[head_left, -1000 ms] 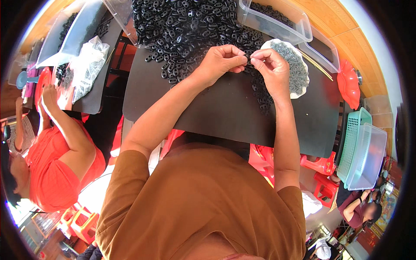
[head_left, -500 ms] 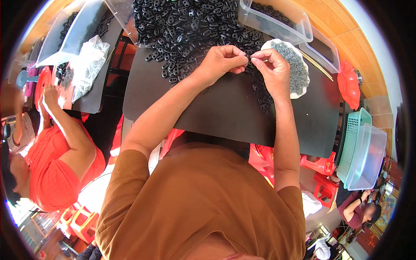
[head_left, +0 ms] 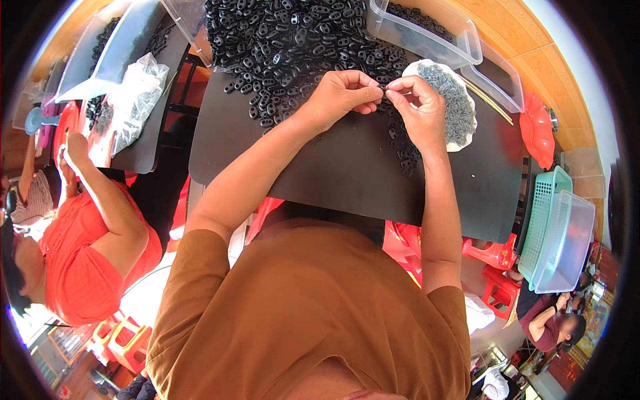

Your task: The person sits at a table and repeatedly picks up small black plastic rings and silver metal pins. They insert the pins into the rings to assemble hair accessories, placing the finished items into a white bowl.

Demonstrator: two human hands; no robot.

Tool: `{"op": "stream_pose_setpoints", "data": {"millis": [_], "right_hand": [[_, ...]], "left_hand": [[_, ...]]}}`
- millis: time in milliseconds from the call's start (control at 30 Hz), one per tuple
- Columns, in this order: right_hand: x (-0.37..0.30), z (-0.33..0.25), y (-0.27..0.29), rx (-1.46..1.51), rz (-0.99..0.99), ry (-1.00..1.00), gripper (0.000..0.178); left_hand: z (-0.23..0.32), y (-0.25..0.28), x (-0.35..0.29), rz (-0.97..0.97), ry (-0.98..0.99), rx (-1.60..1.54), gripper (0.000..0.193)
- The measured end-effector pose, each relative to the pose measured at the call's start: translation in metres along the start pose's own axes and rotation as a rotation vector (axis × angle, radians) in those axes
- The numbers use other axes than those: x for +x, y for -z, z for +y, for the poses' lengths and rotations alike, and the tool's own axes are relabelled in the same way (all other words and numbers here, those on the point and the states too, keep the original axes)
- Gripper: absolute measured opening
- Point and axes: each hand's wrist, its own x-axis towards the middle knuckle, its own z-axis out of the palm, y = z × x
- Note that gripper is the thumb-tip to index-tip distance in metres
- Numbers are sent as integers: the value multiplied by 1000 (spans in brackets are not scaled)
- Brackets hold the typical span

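My left hand (head_left: 338,95) and my right hand (head_left: 417,105) meet fingertip to fingertip over a black table mat (head_left: 347,170). Between them they pinch a small black plastic piece (head_left: 383,87); my right fingers also seem to hold a tiny grey part, too small to make out. A big heap of the same black pieces (head_left: 293,43) lies just beyond my hands. A white dish of small grey metal parts (head_left: 455,100) sits right beside my right hand. A trail of black pieces (head_left: 404,150) lies under my right wrist.
Clear plastic bins (head_left: 427,30) stand at the back right, a red tray (head_left: 537,130) at the right edge. A green basket and a clear tub (head_left: 557,230) sit lower right. A person in an orange shirt (head_left: 87,247) works at the left table beside a clear bag of parts (head_left: 133,100).
My hands have stayed joined at the same spot, with only slight finger movement. The person on the left has shifted an arm a little.
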Motion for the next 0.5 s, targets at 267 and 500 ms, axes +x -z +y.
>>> {"op": "stream_pose_setpoints", "data": {"millis": [267,500], "right_hand": [[-1,-5,0,-122,-25,79,10],[1,3,3,-6,-20,0,10]], "left_hand": [[1,0,-1,11,-48,103,14],[2,-1,-1,16,-6,17,14]]}}
